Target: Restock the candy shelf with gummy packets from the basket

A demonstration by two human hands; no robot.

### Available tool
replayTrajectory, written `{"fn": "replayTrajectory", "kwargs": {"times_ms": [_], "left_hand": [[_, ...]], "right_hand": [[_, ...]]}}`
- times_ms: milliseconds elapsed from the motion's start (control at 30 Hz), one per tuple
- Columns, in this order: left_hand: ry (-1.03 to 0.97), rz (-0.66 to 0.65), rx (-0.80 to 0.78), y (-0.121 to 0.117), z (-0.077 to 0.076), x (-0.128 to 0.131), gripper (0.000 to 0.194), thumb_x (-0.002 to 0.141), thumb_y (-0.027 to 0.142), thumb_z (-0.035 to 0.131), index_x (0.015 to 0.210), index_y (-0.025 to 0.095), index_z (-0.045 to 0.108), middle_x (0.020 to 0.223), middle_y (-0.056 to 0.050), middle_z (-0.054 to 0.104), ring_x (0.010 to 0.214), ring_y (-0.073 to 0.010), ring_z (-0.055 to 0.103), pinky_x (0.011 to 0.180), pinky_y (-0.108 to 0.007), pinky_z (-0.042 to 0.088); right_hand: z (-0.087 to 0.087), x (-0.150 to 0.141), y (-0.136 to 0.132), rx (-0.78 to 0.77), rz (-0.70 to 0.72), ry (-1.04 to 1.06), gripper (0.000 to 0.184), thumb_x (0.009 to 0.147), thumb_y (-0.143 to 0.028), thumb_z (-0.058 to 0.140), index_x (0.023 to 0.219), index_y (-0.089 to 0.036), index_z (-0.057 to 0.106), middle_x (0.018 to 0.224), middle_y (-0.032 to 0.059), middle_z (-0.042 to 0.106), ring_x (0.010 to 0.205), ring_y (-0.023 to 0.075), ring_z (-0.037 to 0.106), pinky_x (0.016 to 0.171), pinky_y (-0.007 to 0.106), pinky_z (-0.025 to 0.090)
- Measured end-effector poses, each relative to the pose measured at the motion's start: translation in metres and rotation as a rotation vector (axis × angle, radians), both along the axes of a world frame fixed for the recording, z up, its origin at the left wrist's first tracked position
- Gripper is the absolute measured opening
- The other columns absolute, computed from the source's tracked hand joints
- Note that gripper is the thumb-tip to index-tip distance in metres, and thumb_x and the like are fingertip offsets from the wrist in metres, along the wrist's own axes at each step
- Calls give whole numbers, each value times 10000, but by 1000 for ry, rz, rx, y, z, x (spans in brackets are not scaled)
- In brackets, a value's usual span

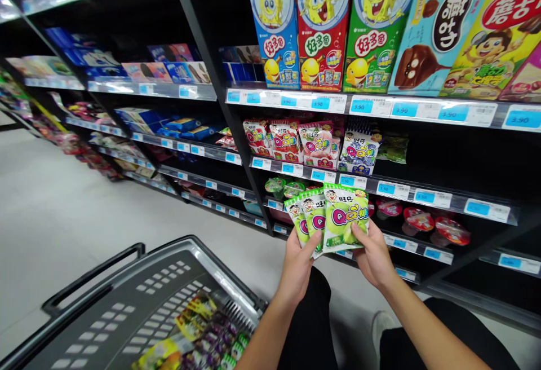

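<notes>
Fanned out before the shelves are three green-and-white gummy candy packets point(344, 217), held between both hands. My left hand point(296, 265) is closed on the two left packets, thumb across their front. With thumb in front and fingers behind, my right hand point(372, 251) grips the rightmost packet, which overlaps its neighbour. Just beyond them, on the middle shelf, stand similar candy packets in red point(286, 140), pink point(316, 143) and purple-blue point(359, 150). A few green packets point(394, 147) lie at the right end of that row.
A grey shopping basket point(169, 271) stands at lower left, with colourful snack packs point(211, 330) inside. Above are large snack boxes point(323, 34) on a shelf with price labels. Lidded jelly cups point(418, 219) sit on the lower shelf. Pale floor point(84, 201) runs along the left.
</notes>
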State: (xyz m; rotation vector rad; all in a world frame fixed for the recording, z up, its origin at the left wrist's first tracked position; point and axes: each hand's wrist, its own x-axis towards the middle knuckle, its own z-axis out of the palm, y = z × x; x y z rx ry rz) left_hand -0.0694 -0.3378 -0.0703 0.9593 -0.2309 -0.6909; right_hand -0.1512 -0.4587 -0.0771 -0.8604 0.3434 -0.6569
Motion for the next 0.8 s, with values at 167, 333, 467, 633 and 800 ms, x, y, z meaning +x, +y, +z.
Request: {"fn": "replayTrajectory", "kwargs": {"times_ms": [167, 333, 467, 633, 800], "left_hand": [[6, 38, 6, -1, -1, 2, 713, 660, 378, 897, 1253, 160, 566, 1232, -140, 686, 1175, -313, 632, 964, -387, 539], [23, 59, 14, 0, -6, 6, 718, 669, 382, 890, 1265, 158, 559, 1242, -147, 678, 1162, -313, 638, 940, -386, 553], [31, 60, 21, 2, -12, 8, 679, 706, 377, 865, 1273, 168, 556, 1243, -138, 677, 1133, -301, 652, 903, -375, 570], [38, 54, 45, 4, -16, 9, 636, 736, 388, 839, 1264, 167, 562, 1229, -135, 680, 1093, -292, 669, 859, -363, 584], [38, 57, 57, 5, -15, 10, 633, 741, 396, 836, 1265, 170, 563, 1222, -136, 682, 1069, -286, 679, 841, -347, 587]], "right_hand": [[4, 1, -3, -15, -93, 89, 557, 632, -441, 920, 1069, -221, 654, 1109, 58, 732, 980, 261, 699, 790, 356, 605], [3, 0, -11, -76, -194, 185, 626, 593, -528, 910, 1069, -221, 644, 1087, 54, 726, 894, 256, 705, 652, 337, 622], [0, -1, -16, -107, -275, 213, 588, 606, -530, 900, 1026, -215, 633, 1047, 48, 721, 829, 237, 698, 524, 291, 604], [0, -2, -18, -50, -329, 127, 577, 602, -489, 912, 1021, -213, 627, 1014, 36, 712, 792, 205, 686, 466, 237, 575], [3, -1, -21, 5, -368, 101, 608, 570, -458, 932, 1046, -221, 638, 1019, 19, 705, 755, 165, 664, 429, 194, 543]]}}
